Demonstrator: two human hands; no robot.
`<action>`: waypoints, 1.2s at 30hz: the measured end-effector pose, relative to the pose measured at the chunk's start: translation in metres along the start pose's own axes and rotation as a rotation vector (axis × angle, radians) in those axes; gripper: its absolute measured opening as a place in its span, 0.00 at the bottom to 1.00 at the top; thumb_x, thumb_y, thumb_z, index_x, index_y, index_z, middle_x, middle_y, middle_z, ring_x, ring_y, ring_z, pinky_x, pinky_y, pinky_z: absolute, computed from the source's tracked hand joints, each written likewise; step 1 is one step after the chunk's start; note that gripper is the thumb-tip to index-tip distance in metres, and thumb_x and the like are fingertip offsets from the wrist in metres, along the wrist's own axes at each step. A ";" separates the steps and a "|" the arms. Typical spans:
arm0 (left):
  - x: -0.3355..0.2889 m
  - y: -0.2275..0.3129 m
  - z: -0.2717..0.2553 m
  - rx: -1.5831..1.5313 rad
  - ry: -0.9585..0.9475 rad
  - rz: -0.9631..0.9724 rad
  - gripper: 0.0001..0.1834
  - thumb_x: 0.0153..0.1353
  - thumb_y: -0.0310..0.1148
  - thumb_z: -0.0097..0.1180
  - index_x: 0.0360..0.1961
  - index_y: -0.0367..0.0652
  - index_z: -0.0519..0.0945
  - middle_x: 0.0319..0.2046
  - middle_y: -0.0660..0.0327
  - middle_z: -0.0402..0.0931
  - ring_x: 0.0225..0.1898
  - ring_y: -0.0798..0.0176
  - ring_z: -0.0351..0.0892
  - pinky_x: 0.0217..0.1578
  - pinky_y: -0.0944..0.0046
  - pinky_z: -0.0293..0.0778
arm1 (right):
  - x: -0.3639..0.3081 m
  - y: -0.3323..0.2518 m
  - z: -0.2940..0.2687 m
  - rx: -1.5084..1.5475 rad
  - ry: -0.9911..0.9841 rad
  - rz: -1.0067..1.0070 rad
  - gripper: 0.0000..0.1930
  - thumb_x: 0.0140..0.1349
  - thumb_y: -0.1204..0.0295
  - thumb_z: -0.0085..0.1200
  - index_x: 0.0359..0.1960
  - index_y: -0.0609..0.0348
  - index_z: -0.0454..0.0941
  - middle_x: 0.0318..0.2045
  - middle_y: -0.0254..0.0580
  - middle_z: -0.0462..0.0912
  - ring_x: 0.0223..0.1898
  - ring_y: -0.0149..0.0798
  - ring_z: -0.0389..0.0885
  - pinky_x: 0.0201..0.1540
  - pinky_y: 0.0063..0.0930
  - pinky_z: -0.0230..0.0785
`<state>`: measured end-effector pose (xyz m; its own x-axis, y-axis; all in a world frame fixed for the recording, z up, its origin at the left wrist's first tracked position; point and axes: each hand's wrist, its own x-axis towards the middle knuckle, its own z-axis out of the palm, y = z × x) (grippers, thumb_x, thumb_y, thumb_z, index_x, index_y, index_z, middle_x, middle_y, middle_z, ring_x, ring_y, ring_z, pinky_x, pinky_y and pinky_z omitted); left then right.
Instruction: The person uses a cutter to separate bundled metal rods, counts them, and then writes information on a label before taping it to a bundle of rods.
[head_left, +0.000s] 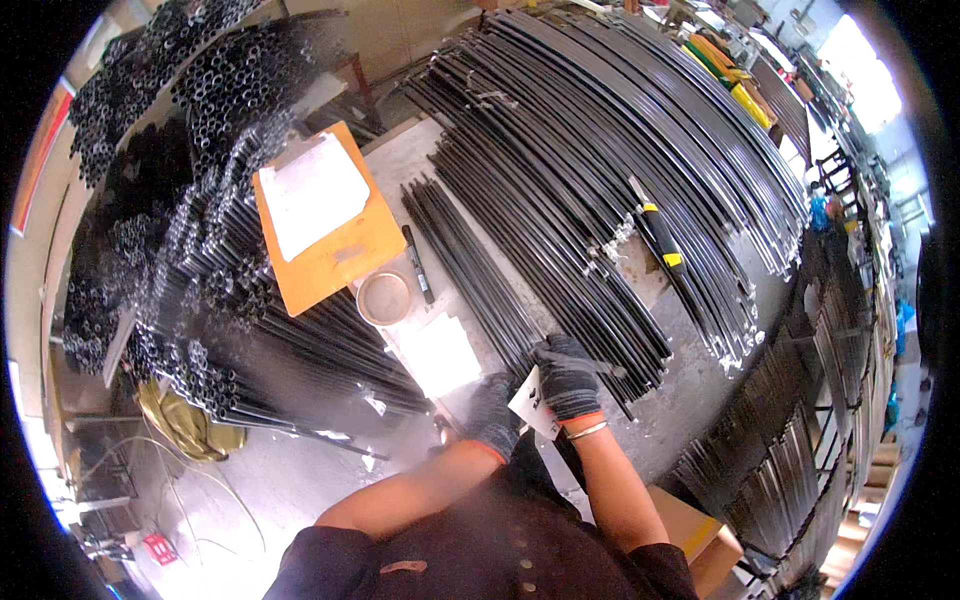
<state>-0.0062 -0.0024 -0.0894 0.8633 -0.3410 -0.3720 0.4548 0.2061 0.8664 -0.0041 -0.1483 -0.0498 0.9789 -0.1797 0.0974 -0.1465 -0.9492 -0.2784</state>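
A bundle of thin dark metal tubes (465, 265) lies lengthwise on the table in front of me. At its near end is my left hand (490, 412), in a dark grey knit glove with an orange cuff, its fingers closed and partly hidden. My right hand (567, 380), gloved alike, is curled close beside it at the tube ends. Between the hands a white card (534, 404) with dark print sticks out from the right palm. A blurred pale strip (600, 368) runs rightward from the right fingers; I cannot tell what it is.
Left of the bundle are a black marker (417, 265), a roll of tape (384, 298), white paper (440, 355) and an orange clipboard (325, 270). Many more tubes (570, 150) cover the table to the right, with a black-and-yellow tool (660, 235) on them. Tube stacks (215, 85) rise at left.
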 end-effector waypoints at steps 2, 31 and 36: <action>-0.001 -0.002 0.004 0.131 -0.011 0.056 0.16 0.53 0.38 0.60 0.39 0.39 0.78 0.31 0.47 0.78 0.35 0.51 0.80 0.37 0.57 0.76 | 0.009 -0.005 -0.022 0.170 -0.201 0.236 0.11 0.61 0.62 0.48 0.36 0.47 0.83 0.42 0.44 0.83 0.45 0.51 0.80 0.44 0.47 0.71; 0.025 0.069 0.011 -0.292 -0.411 -0.166 0.04 0.58 0.25 0.58 0.34 0.38 0.77 0.31 0.58 0.78 0.30 0.63 0.79 0.30 0.64 0.75 | 0.001 0.142 0.012 1.793 -1.216 0.535 0.23 0.70 0.67 0.43 0.63 0.66 0.64 0.54 0.53 0.74 0.53 0.49 0.74 0.55 0.41 0.69; 0.018 0.045 0.030 -0.851 -0.444 -0.593 0.10 0.60 0.27 0.59 0.42 0.42 0.77 0.39 0.60 0.79 0.38 0.65 0.79 0.35 0.66 0.77 | 0.017 0.070 -0.070 1.537 -1.211 0.850 0.17 0.70 0.57 0.39 0.44 0.58 0.73 0.29 0.38 0.75 0.27 0.38 0.72 0.31 0.29 0.69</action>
<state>0.0229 -0.0272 -0.0473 0.3846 -0.8538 -0.3509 0.9147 0.4037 0.0200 -0.0073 -0.2364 -0.0007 0.4307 0.4659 -0.7730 -0.9006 0.2779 -0.3343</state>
